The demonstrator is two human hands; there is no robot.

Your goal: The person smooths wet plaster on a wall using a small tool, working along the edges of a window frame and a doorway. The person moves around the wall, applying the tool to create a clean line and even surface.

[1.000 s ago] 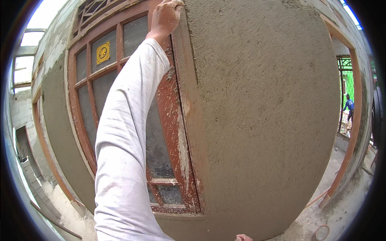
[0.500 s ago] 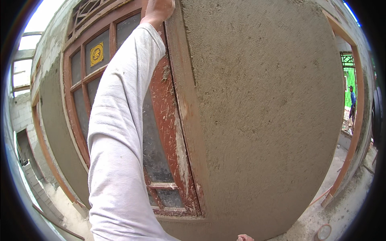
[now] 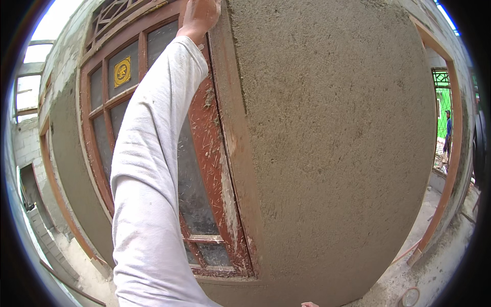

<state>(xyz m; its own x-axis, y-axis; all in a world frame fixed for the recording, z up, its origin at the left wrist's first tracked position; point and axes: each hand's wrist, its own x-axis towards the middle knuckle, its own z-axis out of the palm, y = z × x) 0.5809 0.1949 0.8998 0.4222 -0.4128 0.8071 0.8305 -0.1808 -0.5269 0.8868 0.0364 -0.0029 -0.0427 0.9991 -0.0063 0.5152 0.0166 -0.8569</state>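
My left arm, in a pale long sleeve, reaches up across a red-brown wooden door (image 3: 212,133) with glass panes. At the top edge, my left hand (image 3: 200,20) is raised beside the upper door frame (image 3: 236,148), its fingers curled and partly cut off by the picture. What it grips, if anything, is hidden. To the right of the frame spreads a wall of grey-brown plaster (image 3: 337,138) with a rough, damp-looking surface. Only a sliver of my right hand (image 3: 309,304) shows at the bottom edge, low in front of this wall; its fingers cannot be made out.
A yellow square sticker (image 3: 122,72) is on one door pane. At right, an opening with a wooden frame (image 3: 444,215) shows a person (image 3: 448,130) beyond, near a green wall. A round object (image 3: 410,297) lies on the floor at lower right. Unplastered blocks (image 3: 25,138) stand far left.
My left hand sits slightly lower in the picture, showing more of its back. My right hand has sunk further out of view at the bottom. The distant person has shifted slightly.
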